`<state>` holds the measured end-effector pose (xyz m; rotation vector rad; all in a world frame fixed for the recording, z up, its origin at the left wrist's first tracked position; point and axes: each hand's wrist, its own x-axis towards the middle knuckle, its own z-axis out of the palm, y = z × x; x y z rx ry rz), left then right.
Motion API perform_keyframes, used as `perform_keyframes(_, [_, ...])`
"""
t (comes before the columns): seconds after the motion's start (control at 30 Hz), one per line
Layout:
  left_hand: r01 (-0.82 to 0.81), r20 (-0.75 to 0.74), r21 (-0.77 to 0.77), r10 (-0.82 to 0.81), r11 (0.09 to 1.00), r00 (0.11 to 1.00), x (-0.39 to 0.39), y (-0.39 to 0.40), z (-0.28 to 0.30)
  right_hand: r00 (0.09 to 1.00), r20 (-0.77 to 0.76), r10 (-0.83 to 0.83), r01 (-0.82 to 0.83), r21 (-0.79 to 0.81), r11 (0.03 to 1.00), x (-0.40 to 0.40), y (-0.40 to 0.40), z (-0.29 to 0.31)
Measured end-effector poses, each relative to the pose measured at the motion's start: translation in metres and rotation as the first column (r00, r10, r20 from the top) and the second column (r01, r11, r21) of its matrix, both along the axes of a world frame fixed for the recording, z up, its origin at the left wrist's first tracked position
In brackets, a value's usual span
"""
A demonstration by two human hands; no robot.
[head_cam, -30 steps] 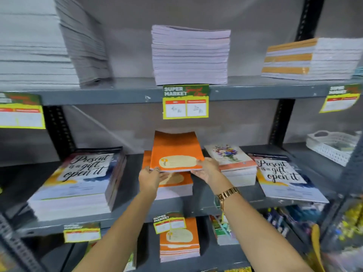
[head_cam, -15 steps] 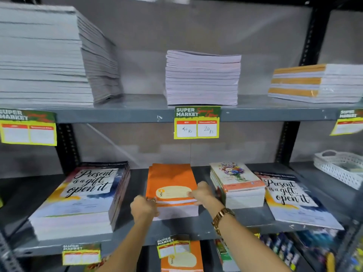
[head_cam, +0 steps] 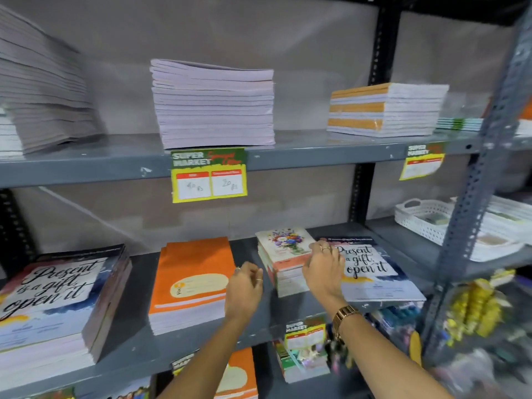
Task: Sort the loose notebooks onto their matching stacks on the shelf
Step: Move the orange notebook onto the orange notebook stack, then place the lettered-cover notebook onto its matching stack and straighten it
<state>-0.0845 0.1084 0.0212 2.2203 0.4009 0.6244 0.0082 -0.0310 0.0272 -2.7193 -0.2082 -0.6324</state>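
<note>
On the middle shelf (head_cam: 138,344) lies an orange notebook stack (head_cam: 191,280), with a flower-cover stack (head_cam: 283,254) to its right. A loose "Present is a gift, open it" notebook (head_cam: 371,272) lies flat at the right, and a tall stack of the same cover (head_cam: 54,298) stands at the left. My left hand (head_cam: 244,289) hovers between the orange and flower stacks, fingers loosely curled, holding nothing. My right hand (head_cam: 324,269) rests at the flower stack's right edge, fingers over the loose notebook's left edge; no firm grip shows.
The upper shelf carries pale notebook stacks (head_cam: 213,105) and an orange-striped stack (head_cam: 385,110). A price tag (head_cam: 208,175) hangs from its edge. A white basket (head_cam: 423,217) sits at the right behind a grey upright (head_cam: 478,180). More notebooks lie on the lower shelf.
The orange notebook has been set down on its stack and let go. Both hands have moved right toward the flower stack and the loose "Present" notebook.
</note>
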Motion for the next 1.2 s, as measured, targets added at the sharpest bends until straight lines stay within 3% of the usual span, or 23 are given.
perform_keyframes(0.23, [0.155,-0.069,-0.177,-0.170,0.972,0.983,0.051,-0.075,-0.015,0.973,-0.138,-0.183,0.183,-0.012,0.983,0.033,-0.101,-0.021])
perform_keyframes(0.43, [0.156,-0.281,-0.271,-0.233,0.950,0.931,0.097,-0.139,-0.029,0.903,-0.319,-0.288,0.294,-0.029,0.955,0.054,-0.170,-0.039])
perform_keyframes(0.67, [-0.048,-0.445,-0.387,-0.141,0.921,0.884,0.130,-0.174,-0.040,0.812,-0.471,-0.344,0.372,-0.037,0.928,0.071,-0.198,-0.058])
perform_keyframes(0.77, [-0.161,-0.449,-0.535,-0.118,0.830,0.886,0.142,-0.176,-0.041,0.785,-0.493,-0.376,0.397,-0.065,0.915,0.081,-0.198,-0.061])
perform_keyframes(0.93, [-0.265,-0.431,-0.776,-0.175,0.572,0.886,0.150,-0.171,-0.040,0.735,-0.567,-0.371,0.439,-0.018,0.898,0.090,-0.198,-0.063])
perform_keyframes(1.07, [-0.273,-0.430,-0.817,-0.221,0.507,0.875,0.150,-0.168,-0.040,0.726,-0.615,-0.309,0.466,0.109,0.878,0.096,-0.205,-0.061])
perform_keyframes(1.2, [-0.210,-0.365,-0.856,-0.265,0.472,0.892,0.148,-0.171,-0.035,0.754,-0.602,-0.264,0.526,0.312,0.791,0.100,-0.211,-0.052])
